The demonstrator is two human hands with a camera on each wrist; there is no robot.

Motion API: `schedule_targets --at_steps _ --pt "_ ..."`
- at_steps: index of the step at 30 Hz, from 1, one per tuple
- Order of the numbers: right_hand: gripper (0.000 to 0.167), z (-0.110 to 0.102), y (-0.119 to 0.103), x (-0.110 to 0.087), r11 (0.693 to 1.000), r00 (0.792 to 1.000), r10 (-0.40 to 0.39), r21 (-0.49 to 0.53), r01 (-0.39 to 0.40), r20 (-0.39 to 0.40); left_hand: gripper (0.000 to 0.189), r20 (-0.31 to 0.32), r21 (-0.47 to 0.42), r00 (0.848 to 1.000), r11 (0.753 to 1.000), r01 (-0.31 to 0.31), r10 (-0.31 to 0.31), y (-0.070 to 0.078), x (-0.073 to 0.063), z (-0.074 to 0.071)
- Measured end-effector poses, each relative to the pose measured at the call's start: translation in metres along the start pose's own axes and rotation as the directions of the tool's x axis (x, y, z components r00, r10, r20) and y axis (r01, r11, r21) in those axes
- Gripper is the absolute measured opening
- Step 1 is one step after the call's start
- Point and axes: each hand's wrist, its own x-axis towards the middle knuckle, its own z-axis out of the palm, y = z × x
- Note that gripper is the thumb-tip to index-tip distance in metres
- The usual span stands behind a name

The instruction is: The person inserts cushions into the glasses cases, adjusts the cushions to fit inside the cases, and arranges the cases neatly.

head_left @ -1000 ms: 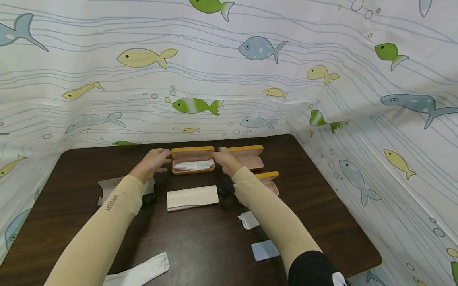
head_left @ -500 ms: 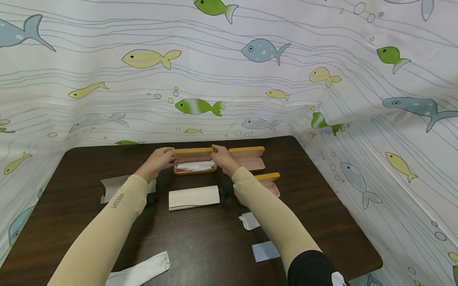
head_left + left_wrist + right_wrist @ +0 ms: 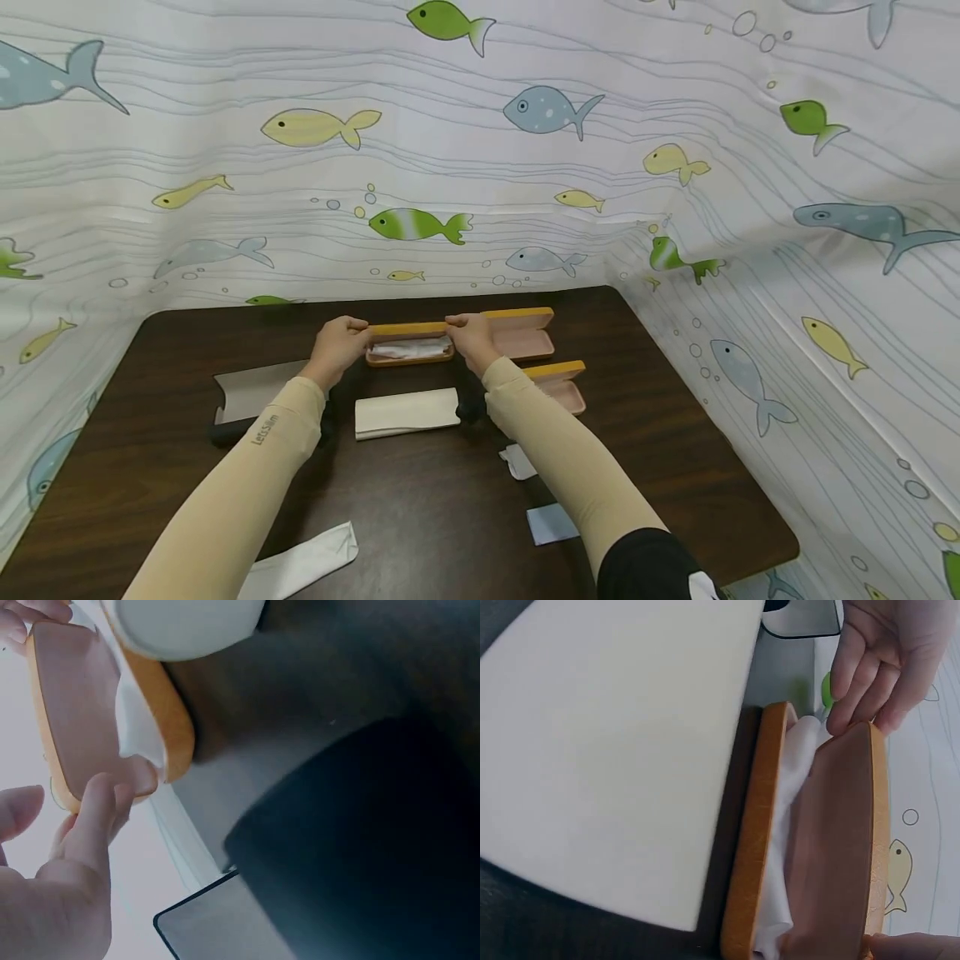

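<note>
An open yellow glasses case [image 3: 408, 361] with a pink lining stands at the back of the table. Inside lies a rumpled white cloth [image 3: 784, 825]; anything wrapped in it is hidden. Its lid [image 3: 79, 705] leans partway over the base. My left hand [image 3: 339, 350] pinches the lid's left end between thumb and fingers. At the opposite end, my right hand [image 3: 474, 342] holds the lid too, with just a fingertip [image 3: 907, 946] showing in the right wrist view. A folded cream case [image 3: 407, 413] lies in front of the yellow one.
Two more open yellow cases, one farther back [image 3: 525, 337] and one nearer [image 3: 566, 392], stand at the right. A dark case with a grey lining [image 3: 255, 392] sits open at left. White cloths [image 3: 303, 562] and a blue cloth [image 3: 551, 525] lie nearer the front.
Both hands have shifted from the sides of the yellow case up onto its lid ends. The lid has tipped forward and lower over the base.
</note>
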Motion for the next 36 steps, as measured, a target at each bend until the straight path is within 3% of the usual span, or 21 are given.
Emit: schedule_targets --at_steps 7,13,19,24,36 --pt "0.012 0.005 0.009 -0.005 0.999 0.998 -0.041 0.007 0.042 -0.050 0.032 -0.071 0.162 0.996 0.986 -0.048 0.060 -0.009 -0.005 0.008" --pt "0.022 0.010 0.016 -0.012 0.997 0.998 -0.039 -0.074 0.035 -0.056 0.039 -0.014 0.233 0.998 0.971 -0.059 0.064 -0.014 -0.009 0.013" --pt "0.036 0.014 0.009 -0.018 0.992 1.000 -0.017 -0.124 0.016 -0.002 0.043 0.033 0.254 0.997 0.964 -0.074 0.068 -0.011 -0.011 0.013" --pt "0.036 0.014 0.008 -0.021 0.991 0.999 0.038 -0.126 -0.033 0.036 0.044 0.084 0.253 0.995 0.965 -0.066 0.046 -0.011 -0.013 0.010" --pt "0.037 0.014 0.007 -0.020 0.991 0.996 0.059 -0.122 -0.051 0.065 0.046 0.147 0.236 0.989 0.971 -0.041 0.006 -0.011 -0.017 0.001"
